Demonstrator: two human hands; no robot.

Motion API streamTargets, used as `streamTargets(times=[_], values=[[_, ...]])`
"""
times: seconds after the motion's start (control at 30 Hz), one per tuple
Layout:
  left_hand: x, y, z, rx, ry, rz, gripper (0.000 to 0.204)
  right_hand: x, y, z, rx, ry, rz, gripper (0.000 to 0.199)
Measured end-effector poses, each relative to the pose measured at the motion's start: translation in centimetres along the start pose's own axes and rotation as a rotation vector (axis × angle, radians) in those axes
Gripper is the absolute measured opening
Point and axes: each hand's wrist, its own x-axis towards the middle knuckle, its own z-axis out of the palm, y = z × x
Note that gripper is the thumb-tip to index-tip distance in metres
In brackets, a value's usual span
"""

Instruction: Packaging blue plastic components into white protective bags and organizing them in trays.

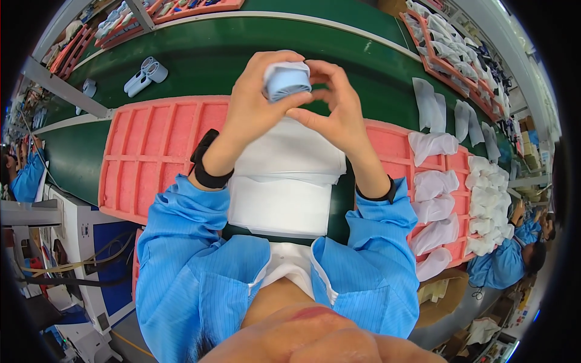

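A small light-blue round device (288, 83) with a ribbed grille end is gripped in my left hand (251, 100), whose thumb lies across its near side. A white translucent pouch (272, 71) is drawn partly over its far side. Curled around from the right, my right hand (339, 106) has its fingertips at the pouch's edge and its thumb close to the left thumb. Below both hands lies a stack of white pouches (281, 202), on the pink trays.
At left is a pink divided tray (145, 151); the right pink tray (393, 145) carries several wrapped pieces (436, 181). Light-blue devices (145, 75) lie on the green conveyor belt (206, 60), with wrapped items (430, 106) at right. Co-workers in blue sit at both sides.
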Motion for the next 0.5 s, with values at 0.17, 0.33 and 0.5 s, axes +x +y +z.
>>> streamTargets(times=[0.17, 0.33, 0.5], values=[[0.7, 0.8, -1.3, -0.734, -0.036, -0.168, 0.042, -0.3, 1.8, -0.5, -0.094, -0.156, -0.07, 0.057], [0.1, 0.1, -0.5, -0.515, 0.214, -0.124, 0.039, -0.3, 1.7, -0.9, -0.546, 0.057, -0.018, 0.036], [-0.2, 0.5, 1.1, -0.092, 0.339, 0.158, 0.027, -0.3, -0.1, -0.1, -0.631, 0.152, -0.073, 0.024]])
